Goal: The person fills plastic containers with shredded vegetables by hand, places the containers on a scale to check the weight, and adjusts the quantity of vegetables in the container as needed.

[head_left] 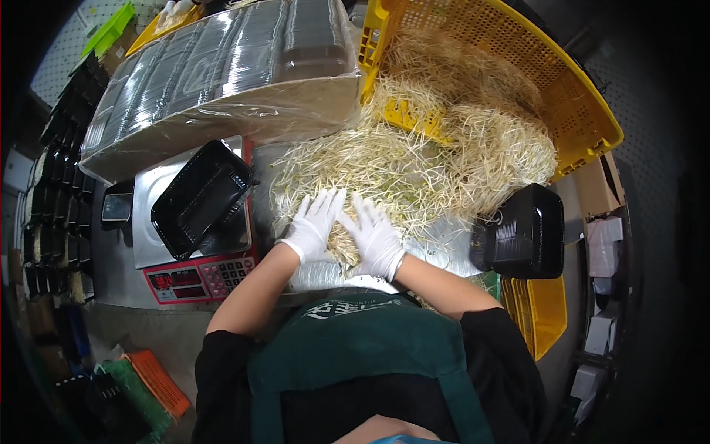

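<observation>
My left hand (317,226) and my right hand (374,238), both in white gloves, lie palms down with fingers apart at the near edge of a heap of bean sprouts (355,158). Between them a small bunch of sprouts (344,248) shows, its ends toward me; neither hand is closed around it. The heap spreads over a metal work surface (438,252) and runs back into a tipped yellow perforated crate (582,105). Left of my hands, a black plastic tray (202,202) rests tilted on a red-fronted digital scale (191,283). What the tray leans on is partly hidden.
Behind the scale stands a plastic-wrapped carton (233,114) of stacked clear lids. Stacked black trays (524,236) sit at the right. A phone (116,207) lies left of the scale. Another person's gloved hand (178,8) shows top left. An orange crate (158,383) is lower left.
</observation>
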{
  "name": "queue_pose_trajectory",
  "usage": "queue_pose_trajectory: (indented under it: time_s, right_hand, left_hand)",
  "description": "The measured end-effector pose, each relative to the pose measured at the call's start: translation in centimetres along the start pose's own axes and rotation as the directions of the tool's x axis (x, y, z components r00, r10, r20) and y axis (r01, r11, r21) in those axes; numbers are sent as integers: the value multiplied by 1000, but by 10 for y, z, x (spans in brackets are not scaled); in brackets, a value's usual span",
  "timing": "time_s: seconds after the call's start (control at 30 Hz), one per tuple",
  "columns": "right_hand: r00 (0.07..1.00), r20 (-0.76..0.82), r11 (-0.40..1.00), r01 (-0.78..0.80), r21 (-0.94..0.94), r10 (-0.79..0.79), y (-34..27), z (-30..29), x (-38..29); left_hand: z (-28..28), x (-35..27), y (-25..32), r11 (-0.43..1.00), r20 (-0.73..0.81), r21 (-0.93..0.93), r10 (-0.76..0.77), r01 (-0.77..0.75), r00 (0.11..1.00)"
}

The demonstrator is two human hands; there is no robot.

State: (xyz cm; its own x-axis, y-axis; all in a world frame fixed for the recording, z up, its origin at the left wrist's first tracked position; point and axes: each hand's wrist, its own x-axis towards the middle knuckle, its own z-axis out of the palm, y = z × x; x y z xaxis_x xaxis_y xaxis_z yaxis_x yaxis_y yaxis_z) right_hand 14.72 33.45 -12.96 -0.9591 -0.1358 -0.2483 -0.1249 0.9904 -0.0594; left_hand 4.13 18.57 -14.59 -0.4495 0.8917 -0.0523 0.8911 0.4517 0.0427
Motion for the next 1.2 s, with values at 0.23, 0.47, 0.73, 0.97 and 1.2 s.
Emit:
queue_pose_trajectory:
  time_s: [0.23, 0.47, 0.73, 0.97, 1.2]
  right_hand:
    - [977, -210, 914, 57, 402, 32, 71, -20, 33]
    - [988, 62, 989, -144, 22, 143, 105, -63, 7]
    - [972, 139, 852, -235, 468, 192, 67, -49, 34]
    - [998, 12, 618, -46, 785, 59, 78, -12, 40]
    - [967, -83, 968, -246, -50, 241, -33, -15, 32]
  left_hand:
    - [4, 27, -11, 970, -340, -244, -95, 10, 936]
    - [-24, -8, -11, 943, -74, -230, -262, 239, 962]
    - [16, -38, 21, 994, -166, -98, -73, 57, 983]
    - [16, -71, 12, 841, -46, -409, -407, 355, 912]
    - [33, -56, 17, 915, -174, -18, -399, 402, 900]
